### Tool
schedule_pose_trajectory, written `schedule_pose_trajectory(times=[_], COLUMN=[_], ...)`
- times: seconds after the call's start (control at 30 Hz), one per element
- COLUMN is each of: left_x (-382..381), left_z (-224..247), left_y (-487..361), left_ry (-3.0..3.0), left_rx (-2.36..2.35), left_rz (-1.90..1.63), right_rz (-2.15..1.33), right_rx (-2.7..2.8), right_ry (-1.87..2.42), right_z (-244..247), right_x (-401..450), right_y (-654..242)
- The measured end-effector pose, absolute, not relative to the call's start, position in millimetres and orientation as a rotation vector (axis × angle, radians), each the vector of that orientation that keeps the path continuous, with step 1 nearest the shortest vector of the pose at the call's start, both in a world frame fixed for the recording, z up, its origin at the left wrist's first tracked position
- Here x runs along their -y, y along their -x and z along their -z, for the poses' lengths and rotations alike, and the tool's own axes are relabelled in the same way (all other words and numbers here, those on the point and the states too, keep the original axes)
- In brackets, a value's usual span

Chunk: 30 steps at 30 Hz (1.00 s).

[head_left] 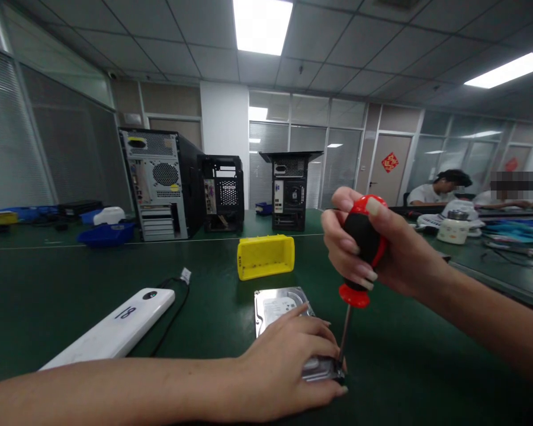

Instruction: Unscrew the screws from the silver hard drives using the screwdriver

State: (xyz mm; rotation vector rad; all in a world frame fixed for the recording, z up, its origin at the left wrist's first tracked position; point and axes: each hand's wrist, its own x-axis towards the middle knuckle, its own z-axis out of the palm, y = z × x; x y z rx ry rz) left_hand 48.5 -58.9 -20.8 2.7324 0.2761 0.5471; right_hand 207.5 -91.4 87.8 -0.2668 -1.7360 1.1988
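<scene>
A silver hard drive (278, 302) lies on the green table. My left hand (293, 361) rests over it, fingers wrapped round its near part, with the thumb along the near edge. In my right hand (359, 242) is a screwdriver (354, 296) with a black and red handle, gripped from above. Its shaft points down, slightly tilted, and the tip meets the drive's near right corner beside my left fingertips. The exact spot under the tip is too small to make out. Just beyond the drive, a yellow bin (266, 257) has small dark bits inside.
A white device marked 18 (119, 325) with a black cable lies at the left. Computer cases (160, 177) stand at the back, near a blue tray (106, 234). A jar (453, 228) and cables are at the right. Two people sit beyond.
</scene>
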Motion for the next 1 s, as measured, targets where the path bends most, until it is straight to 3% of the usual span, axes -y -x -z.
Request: schedule_pose_trajectory(times=[1.0], left_x=[59], left_z=[20], left_y=[-49], left_ry=[-2.695], left_rx=[-0.285], left_rz=[-0.547], right_rz=[-1.248], right_rx=[1.627], right_ry=[0.376], right_z=[-89], right_x=[104], right_y=[-205])
